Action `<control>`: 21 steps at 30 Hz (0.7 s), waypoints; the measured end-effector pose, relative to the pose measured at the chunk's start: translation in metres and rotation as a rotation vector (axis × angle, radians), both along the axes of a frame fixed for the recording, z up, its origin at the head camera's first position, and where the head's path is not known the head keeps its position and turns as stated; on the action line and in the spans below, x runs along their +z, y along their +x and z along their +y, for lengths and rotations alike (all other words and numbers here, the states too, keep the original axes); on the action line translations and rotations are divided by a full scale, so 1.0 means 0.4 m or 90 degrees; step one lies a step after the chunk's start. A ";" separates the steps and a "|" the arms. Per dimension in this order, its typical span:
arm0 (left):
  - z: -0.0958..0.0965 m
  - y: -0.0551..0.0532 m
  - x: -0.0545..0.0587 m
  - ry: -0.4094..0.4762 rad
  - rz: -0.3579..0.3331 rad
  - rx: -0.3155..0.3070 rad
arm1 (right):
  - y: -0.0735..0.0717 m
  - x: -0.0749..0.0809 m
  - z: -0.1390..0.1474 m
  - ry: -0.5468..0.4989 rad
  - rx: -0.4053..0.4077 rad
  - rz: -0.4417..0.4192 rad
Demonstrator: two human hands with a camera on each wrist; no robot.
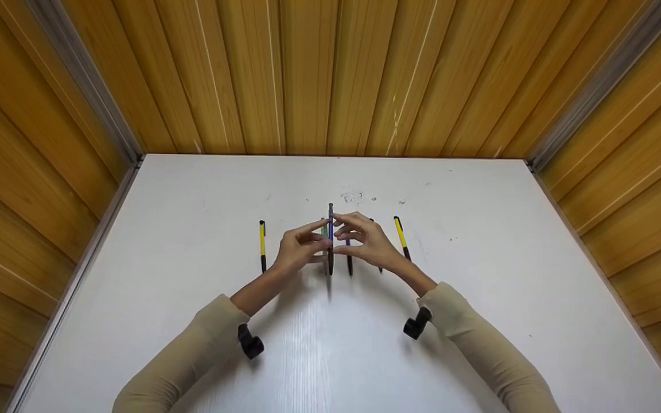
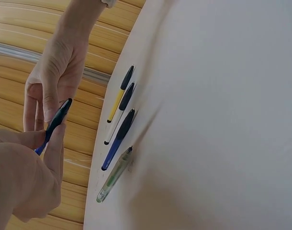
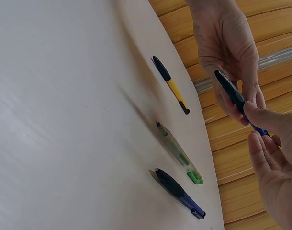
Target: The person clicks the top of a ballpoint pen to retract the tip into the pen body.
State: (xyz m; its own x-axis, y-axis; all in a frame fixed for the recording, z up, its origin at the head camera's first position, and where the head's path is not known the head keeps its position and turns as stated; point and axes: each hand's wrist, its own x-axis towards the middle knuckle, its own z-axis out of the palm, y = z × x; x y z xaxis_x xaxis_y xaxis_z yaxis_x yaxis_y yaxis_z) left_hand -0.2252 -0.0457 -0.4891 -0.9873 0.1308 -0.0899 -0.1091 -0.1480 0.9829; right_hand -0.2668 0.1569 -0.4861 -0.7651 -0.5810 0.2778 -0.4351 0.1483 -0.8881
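Observation:
A dark blue and black pen (image 1: 330,263) stands nearly upright above the table, held between both hands. My left hand (image 1: 299,248) pinches it between thumb and fingers from the left. From the right, my right hand (image 1: 369,240) holds the same pen, thumb low and index finger higher. Behind the hands lie a clear green pen (image 2: 115,176), a blue pen with black grip (image 2: 118,141) and a white pen with black grip (image 2: 120,114). In the head view the hands partly cover these. Yellow-and-black pens lie at both ends, one left (image 1: 262,241), one right (image 1: 400,234).
The white tabletop (image 1: 330,355) has small dark smudges (image 1: 352,197) toward its far edge. Wood-patterned walls (image 1: 307,74) with grey metal corner posts (image 1: 86,74) enclose it at the back and sides. Black wrist cameras (image 1: 250,342) sit at both beige sleeves (image 1: 193,338).

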 end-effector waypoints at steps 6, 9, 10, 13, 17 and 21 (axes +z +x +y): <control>-0.007 0.002 -0.005 -0.010 -0.007 -0.002 | 0.000 -0.009 -0.006 -0.001 -0.009 -0.011; -0.007 0.002 -0.006 -0.007 -0.013 0.000 | 0.001 -0.008 -0.006 0.006 -0.011 -0.010; -0.007 0.001 -0.006 -0.007 -0.015 0.001 | 0.001 -0.007 -0.005 0.007 -0.010 -0.009; -0.009 -0.003 -0.009 -0.001 -0.022 0.008 | 0.003 -0.005 0.004 0.001 -0.011 -0.016; -0.020 -0.008 -0.010 0.001 -0.037 0.028 | 0.000 -0.004 0.032 -0.002 -0.025 -0.025; -0.041 -0.014 -0.013 -0.014 -0.048 0.045 | -0.010 -0.005 0.072 0.002 -0.040 -0.015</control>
